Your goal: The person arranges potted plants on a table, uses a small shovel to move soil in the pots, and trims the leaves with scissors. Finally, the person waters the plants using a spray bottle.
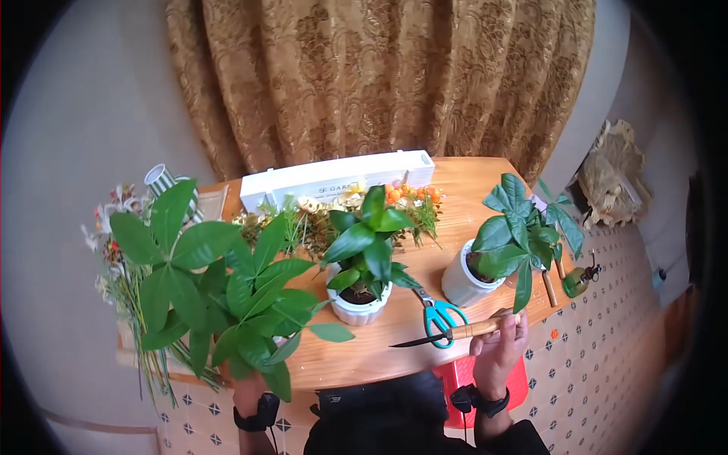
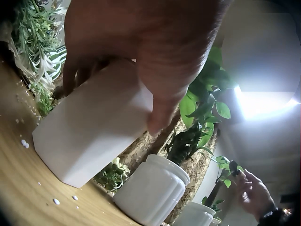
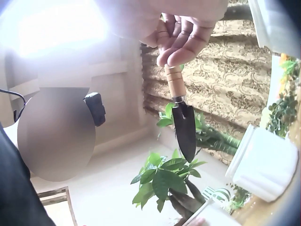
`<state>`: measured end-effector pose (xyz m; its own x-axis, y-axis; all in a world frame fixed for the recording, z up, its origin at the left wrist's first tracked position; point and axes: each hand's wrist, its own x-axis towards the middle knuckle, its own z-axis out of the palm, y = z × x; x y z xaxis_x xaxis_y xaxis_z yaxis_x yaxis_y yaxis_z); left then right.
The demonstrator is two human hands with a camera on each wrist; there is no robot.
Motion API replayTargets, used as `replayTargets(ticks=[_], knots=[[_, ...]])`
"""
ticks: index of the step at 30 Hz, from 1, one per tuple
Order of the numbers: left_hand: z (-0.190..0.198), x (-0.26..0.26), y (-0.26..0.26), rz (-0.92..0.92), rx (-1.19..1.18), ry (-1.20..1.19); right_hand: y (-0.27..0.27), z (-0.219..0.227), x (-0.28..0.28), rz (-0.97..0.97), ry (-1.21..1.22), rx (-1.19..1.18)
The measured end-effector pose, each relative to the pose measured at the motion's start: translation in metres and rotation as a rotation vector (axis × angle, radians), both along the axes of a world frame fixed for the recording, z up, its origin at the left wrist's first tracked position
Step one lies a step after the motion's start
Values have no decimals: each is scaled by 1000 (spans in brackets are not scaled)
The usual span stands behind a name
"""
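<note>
My left hand [image 2: 136,42] grips a white pot [image 2: 94,127] at its upper part, thumb on one side and fingers on the other. In the head view, the broad leaves of its plant [image 1: 254,303] cover most of that left hand [image 1: 246,388]. My right hand [image 1: 500,349] holds a small trowel [image 1: 478,329] by its wooden handle, over the table's front edge. Its dark pointed blade [image 3: 185,132] is directed left in the head view. Teal-handled scissors [image 1: 434,309] lie beneath the trowel, beside the middle white pot [image 1: 360,311].
Another white potted plant [image 1: 462,280] stands at the right, near wooden-handled tools [image 1: 549,288] and a green spray bottle [image 1: 576,282]. Artificial flowers [image 1: 303,227] lie before a long white box [image 1: 334,178]. Flower stems [image 1: 144,318] crowd the left edge. A red stool [image 1: 517,383] is below.
</note>
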<state>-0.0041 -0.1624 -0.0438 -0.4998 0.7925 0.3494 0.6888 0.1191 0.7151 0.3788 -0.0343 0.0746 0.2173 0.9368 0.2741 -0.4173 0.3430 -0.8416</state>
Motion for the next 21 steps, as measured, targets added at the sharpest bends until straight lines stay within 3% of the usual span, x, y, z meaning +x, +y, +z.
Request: replayTargets(ticks=[2, 9, 17, 21], knots=[[-5, -7, -8, -36, -43, 124, 1, -2, 12, -34, 14, -24], [37, 13, 13, 82, -51, -72, -9, -17, 77, -86, -70, -39], [60, 30, 66, 31, -43, -167, -7, -20, 178, -568, 146, -76], [71, 30, 103, -4, -46, -182, 2, -26, 197, -723, 252, -121]])
